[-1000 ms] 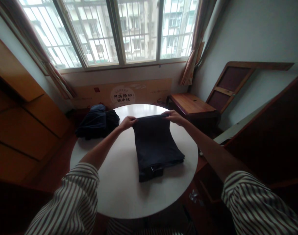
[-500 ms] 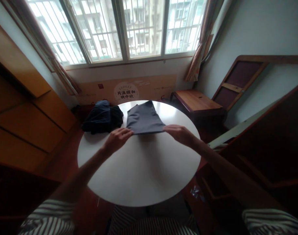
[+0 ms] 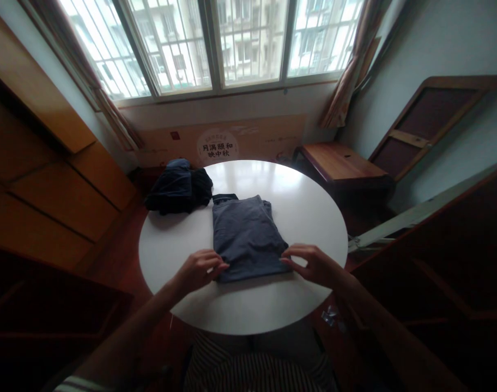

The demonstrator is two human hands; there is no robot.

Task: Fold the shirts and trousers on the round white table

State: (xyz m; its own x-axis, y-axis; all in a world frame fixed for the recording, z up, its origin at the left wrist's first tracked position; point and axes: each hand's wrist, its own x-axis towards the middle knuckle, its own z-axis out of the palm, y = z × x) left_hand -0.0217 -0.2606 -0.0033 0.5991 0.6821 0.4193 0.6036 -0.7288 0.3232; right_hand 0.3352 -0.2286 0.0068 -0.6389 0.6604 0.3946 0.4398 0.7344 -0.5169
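A dark grey folded garment (image 3: 248,234) lies fairly flat on the round white table (image 3: 314,218), with slight creases and a darker layer showing at its far end. I cannot make out what kind of garment it is. At its near left side, my left hand (image 3: 201,268) has thumb and fingertips pinched together on the cloth edge. My right hand (image 3: 309,262) pinches the near right side between thumb and bent fingers. The garment's near edge runs just in front of both hands.
A heap of dark navy clothes (image 3: 179,188) sits at the table's far left. Behind the table stand a printed cardboard panel (image 3: 256,139) and a barred window. A wooden stool-like table (image 3: 342,160) is at the back right, and wooden cabinets (image 3: 48,201) line the left.
The garment was held up by its near edge, hanging slanted over the table's far half. Both hands have come down and toward me, and it now lies spread on the tabletop.
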